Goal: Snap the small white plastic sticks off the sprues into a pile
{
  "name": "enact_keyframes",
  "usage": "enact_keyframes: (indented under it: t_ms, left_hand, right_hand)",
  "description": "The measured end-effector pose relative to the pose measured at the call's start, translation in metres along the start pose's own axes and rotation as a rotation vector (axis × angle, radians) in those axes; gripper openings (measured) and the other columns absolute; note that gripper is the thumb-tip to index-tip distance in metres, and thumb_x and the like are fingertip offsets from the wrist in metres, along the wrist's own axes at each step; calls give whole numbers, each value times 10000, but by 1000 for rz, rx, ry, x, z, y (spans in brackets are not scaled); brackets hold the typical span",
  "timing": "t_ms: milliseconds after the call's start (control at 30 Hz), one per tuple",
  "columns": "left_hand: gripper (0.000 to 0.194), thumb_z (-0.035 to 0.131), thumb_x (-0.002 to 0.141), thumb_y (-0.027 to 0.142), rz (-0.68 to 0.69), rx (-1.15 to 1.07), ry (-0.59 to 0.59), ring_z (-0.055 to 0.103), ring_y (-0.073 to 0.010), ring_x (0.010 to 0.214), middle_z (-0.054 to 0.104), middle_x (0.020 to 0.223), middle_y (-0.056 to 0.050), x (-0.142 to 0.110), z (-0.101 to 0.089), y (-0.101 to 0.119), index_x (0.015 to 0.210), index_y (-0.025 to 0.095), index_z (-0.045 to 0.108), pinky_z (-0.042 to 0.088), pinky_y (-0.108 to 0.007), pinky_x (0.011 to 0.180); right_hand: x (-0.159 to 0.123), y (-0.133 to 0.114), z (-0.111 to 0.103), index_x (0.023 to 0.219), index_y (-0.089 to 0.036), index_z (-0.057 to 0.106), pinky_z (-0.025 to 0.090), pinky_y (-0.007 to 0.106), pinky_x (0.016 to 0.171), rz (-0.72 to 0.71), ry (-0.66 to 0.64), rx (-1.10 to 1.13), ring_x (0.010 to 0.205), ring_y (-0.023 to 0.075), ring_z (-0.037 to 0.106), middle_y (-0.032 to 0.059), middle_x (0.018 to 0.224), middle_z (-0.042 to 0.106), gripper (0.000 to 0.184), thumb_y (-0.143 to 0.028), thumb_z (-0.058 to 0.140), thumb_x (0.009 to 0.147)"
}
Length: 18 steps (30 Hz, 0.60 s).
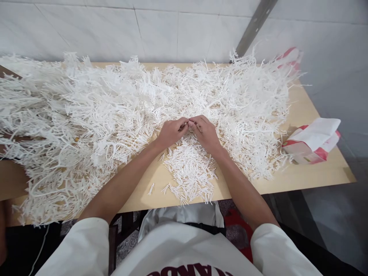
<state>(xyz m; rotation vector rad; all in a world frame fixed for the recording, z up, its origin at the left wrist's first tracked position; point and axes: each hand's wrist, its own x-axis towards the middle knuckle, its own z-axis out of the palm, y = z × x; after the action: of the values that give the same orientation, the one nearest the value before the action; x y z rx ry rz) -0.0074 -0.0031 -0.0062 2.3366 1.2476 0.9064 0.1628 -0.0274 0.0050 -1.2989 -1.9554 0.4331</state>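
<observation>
My left hand (171,132) and my right hand (206,133) meet at the fingertips over the middle of the table, both closed in a pinch. Whatever is between the fingers is too small or hidden to make out. Just below them lies a small heap of short, thin white pieces (189,170), which look like plastic. Behind and on either side spreads a wide, tangled pile of white branching strands (123,96), close around both hands.
At the right end of the wooden table (313,174) stands a red and white tissue pack (309,147) with a tissue sticking out. Another person's arm (11,174) shows at the left edge. A tiled wall (161,32) and a slanted metal post (254,27) lie behind.
</observation>
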Motion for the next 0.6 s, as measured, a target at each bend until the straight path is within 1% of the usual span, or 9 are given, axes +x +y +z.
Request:
enact_keyframes:
  t_ms: [100, 233, 333, 433, 500, 600]
  left_hand:
    - [247, 441, 916, 332, 11, 60, 20, 489, -79, 526, 614, 621, 21, -2, 1, 0, 939, 195, 646, 341, -216, 553]
    - [245, 451, 907, 334, 33, 133, 56, 503, -83, 513, 633, 609, 15, -3, 4, 1, 882, 192, 649, 326, -223, 536]
    - [247, 444, 905, 315, 55, 226, 78, 515, -88, 512, 658, 624, -1, -3, 6, 3, 855, 182, 646, 301, -229, 519]
    - [264, 423, 916, 304, 81, 296, 49, 505, -90, 492, 652, 600, -7, -3, 7, 4, 839, 175, 640, 273, -234, 508]
    - [276, 416, 927, 317, 91, 297, 21, 496, -89, 484, 645, 588, -3, -3, 6, 4, 853, 178, 642, 263, -235, 506]
    - [284, 420, 930, 330, 90, 268, 11, 505, -91, 503, 653, 610, -3, -4, 5, 4, 851, 187, 652, 264, -235, 507]
  right_hand:
    - [-1, 1, -2, 1023, -234, 640, 488, 325, 816, -49, 0, -38, 916, 158, 617, 45, 977, 674, 290, -382, 396, 972]
    - [-1, 0, -4, 951, -221, 628, 469, 310, 746, -54, 3, -126, 833, 154, 597, 39, 891, 660, 235, -357, 437, 956]
    - [-1, -3, -3, 881, -207, 592, 444, 308, 735, -55, 0, -218, 819, 160, 566, 43, 847, 633, 178, -315, 462, 937]
    - [0, -6, -2, 826, -205, 537, 416, 299, 709, -33, -17, -275, 802, 160, 529, 42, 818, 603, 131, -262, 460, 915]
    - [0, -6, -2, 802, -210, 504, 395, 293, 685, -24, -31, -287, 782, 157, 506, 36, 803, 583, 115, -236, 451, 901]
    - [0, -5, -3, 769, -215, 467, 371, 297, 671, -36, -49, -304, 752, 154, 479, 30, 777, 558, 122, -219, 435, 886]
